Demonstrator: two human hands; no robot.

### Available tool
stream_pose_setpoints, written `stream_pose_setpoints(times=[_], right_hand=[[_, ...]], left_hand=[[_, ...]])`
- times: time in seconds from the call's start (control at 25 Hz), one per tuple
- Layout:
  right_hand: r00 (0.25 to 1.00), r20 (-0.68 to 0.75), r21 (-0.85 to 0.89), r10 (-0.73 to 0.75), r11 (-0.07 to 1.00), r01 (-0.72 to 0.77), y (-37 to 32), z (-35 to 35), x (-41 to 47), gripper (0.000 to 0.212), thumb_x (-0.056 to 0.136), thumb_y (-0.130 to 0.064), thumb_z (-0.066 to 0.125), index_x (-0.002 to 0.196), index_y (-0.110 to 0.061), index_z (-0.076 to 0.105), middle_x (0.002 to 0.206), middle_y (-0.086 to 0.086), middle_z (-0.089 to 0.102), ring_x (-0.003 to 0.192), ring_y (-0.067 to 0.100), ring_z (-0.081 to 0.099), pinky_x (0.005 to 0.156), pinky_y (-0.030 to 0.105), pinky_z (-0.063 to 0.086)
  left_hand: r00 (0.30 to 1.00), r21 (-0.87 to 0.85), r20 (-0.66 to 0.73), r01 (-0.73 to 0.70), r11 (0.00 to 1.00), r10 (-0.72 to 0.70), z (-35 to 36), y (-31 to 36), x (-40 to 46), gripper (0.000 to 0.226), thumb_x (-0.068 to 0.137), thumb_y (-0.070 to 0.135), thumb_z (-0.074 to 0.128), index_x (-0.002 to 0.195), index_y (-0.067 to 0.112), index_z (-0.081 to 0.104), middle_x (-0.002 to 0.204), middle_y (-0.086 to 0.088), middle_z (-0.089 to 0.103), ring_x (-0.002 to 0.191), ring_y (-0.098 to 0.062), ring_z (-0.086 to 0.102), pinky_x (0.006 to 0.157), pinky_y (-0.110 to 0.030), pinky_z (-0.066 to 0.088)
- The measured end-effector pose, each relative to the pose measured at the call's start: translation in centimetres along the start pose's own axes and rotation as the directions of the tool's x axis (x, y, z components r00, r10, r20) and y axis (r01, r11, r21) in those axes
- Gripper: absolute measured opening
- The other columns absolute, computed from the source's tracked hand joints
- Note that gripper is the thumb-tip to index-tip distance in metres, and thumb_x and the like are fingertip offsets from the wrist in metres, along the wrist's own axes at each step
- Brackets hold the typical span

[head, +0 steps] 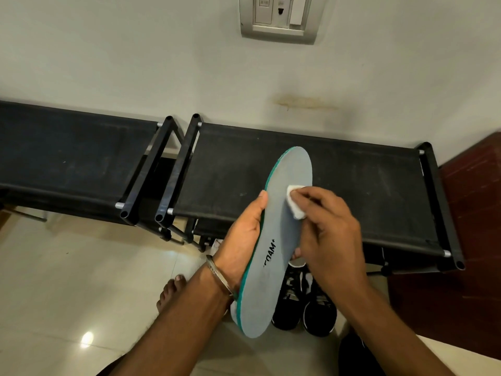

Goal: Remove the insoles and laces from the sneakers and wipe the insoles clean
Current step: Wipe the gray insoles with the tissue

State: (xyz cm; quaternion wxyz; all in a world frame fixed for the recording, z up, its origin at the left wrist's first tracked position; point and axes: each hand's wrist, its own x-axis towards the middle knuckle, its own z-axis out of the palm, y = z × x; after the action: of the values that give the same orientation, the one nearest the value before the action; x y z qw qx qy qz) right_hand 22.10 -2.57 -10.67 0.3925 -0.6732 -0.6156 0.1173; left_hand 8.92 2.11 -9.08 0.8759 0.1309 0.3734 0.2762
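Left hand [244,234] grips the grey insole [273,253] by its edge. Right hand [328,229] pinches a white wipe [294,203] against it. 2 sneakers [306,308] sit on the floor below.

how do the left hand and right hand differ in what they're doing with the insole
The left hand grips the grey insole by its edge, thumb on top, and holds it in the air; the right hand pinches a small white wipe and presses it onto the insole's upper face. The left wrist wears a metal bangle; the right wrist is bare. Both hands touch the same insole, above the black sneakers.
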Motion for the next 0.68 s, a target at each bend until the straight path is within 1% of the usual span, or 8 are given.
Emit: stream_pose_setpoints(times=[0.12, 0.2, 0.28, 0.32, 0.44, 0.48, 0.6, 0.68], right_hand=[[0.968, 0.106, 0.006, -0.228, 0.973, 0.229, -1.0, 0.6, -0.5, 0.035, 0.091, -0.010, 0.052, 0.123, -0.007, 0.067, 0.124, 0.002, 0.061, 0.112, 0.018, 0.055, 0.097, 0.027, 0.050], [0.994, 0.064, 0.034, -0.093, 0.995, 0.091, 0.5, -0.2, 0.5, 0.035, 0.091, -0.007, 0.054, 0.123, -0.010, 0.067, 0.125, -0.003, 0.059, 0.112, 0.019, 0.056, 0.090, 0.032, 0.056], [0.998, -0.044, -0.006, 0.045, 0.999, -0.046, 1.5, -0.8, 1.0, 0.039, 0.089, 0.005, 0.059, 0.124, -0.009, 0.066, 0.125, -0.002, 0.059, 0.113, 0.018, 0.056, 0.093, 0.035, 0.054], [0.998, -0.057, -0.020, 0.034, 0.999, -0.035, 1.2, -0.8, 0.9, 0.040, 0.088, 0.007, 0.058, 0.125, -0.008, 0.066, 0.126, 0.000, 0.060, 0.114, 0.017, 0.056, 0.097, 0.033, 0.051], [0.983, 0.028, -0.031, -0.179, 0.983, 0.180, -0.7, 0.3, -0.1, 0.036, 0.090, -0.002, 0.056, 0.124, -0.007, 0.067, 0.126, 0.003, 0.061, 0.115, 0.014, 0.053, 0.103, 0.020, 0.043], [0.981, 0.030, -0.018, -0.189, 0.982, 0.190, -0.3, 0.2, 0.1, 0.035, 0.090, -0.004, 0.054, 0.123, -0.008, 0.067, 0.126, 0.000, 0.060, 0.115, 0.012, 0.052, 0.102, 0.017, 0.042], [0.992, -0.117, -0.020, 0.037, 0.999, -0.040, 1.6, -1.2, 1.4, 0.040, 0.087, 0.007, 0.058, 0.123, -0.010, 0.067, 0.124, -0.005, 0.059, 0.112, 0.014, 0.055, 0.098, 0.015, 0.043], [0.990, -0.138, -0.041, 0.023, 0.999, -0.029, 1.2, -1.2, 1.3, 0.040, 0.087, 0.008, 0.056, 0.122, -0.009, 0.067, 0.123, -0.004, 0.060, 0.112, 0.014, 0.055, 0.098, 0.011, 0.040]], left_hand=[[1.000, -0.095, 0.014, -0.005, 0.995, 0.006, 0.1, 0.1, -0.1, 0.050, 0.093, 0.045, 0.046, 0.115, 0.007, 0.070, 0.107, -0.016, 0.071, 0.093, -0.025, 0.070, 0.085, -0.034, 0.057], [0.999, 0.004, 0.047, 0.006, 1.000, -0.006, 0.1, 0.2, -0.2, 0.050, 0.096, 0.047, 0.042, 0.122, 0.012, 0.066, 0.113, -0.016, 0.069, 0.097, -0.026, 0.068, 0.084, -0.042, 0.056], [0.998, 0.116, 0.034, 0.043, 0.992, -0.047, 0.2, 0.0, -0.3, 0.050, 0.096, 0.049, 0.041, 0.126, 0.016, 0.062, 0.120, -0.017, 0.067, 0.100, -0.029, 0.066, 0.086, -0.047, 0.053], [0.999, 0.121, 0.019, 0.044, 0.992, -0.046, 0.3, -0.1, -0.3, 0.050, 0.096, 0.049, 0.041, 0.128, 0.015, 0.061, 0.122, -0.018, 0.066, 0.102, -0.029, 0.065, 0.089, -0.047, 0.053], [0.999, -0.023, 0.032, 0.022, 0.999, -0.021, 0.3, -0.2, -0.1, 0.049, 0.096, 0.042, 0.048, 0.131, 0.009, 0.058, 0.123, -0.017, 0.065, 0.113, -0.026, 0.061, 0.101, -0.040, 0.047], [0.999, -0.005, 0.047, 0.028, 1.000, -0.027, 0.1, -0.2, -0.1, 0.050, 0.096, 0.043, 0.049, 0.131, 0.010, 0.057, 0.122, -0.016, 0.065, 0.114, -0.027, 0.060, 0.102, -0.044, 0.046], [0.996, 0.232, 0.052, 0.054, 0.971, -0.067, 0.1, -0.4, -0.3, 0.052, 0.097, 0.049, 0.040, 0.128, 0.013, 0.059, 0.115, -0.019, 0.068, 0.098, -0.028, 0.067, 0.084, -0.045, 0.055], [0.997, 0.266, 0.032, 0.054, 0.963, -0.065, 0.4, -0.5, -0.4, 0.049, 0.097, 0.049, 0.039, 0.125, 0.015, 0.061, 0.115, -0.018, 0.068, 0.095, -0.026, 0.067, 0.080, -0.042, 0.056]])
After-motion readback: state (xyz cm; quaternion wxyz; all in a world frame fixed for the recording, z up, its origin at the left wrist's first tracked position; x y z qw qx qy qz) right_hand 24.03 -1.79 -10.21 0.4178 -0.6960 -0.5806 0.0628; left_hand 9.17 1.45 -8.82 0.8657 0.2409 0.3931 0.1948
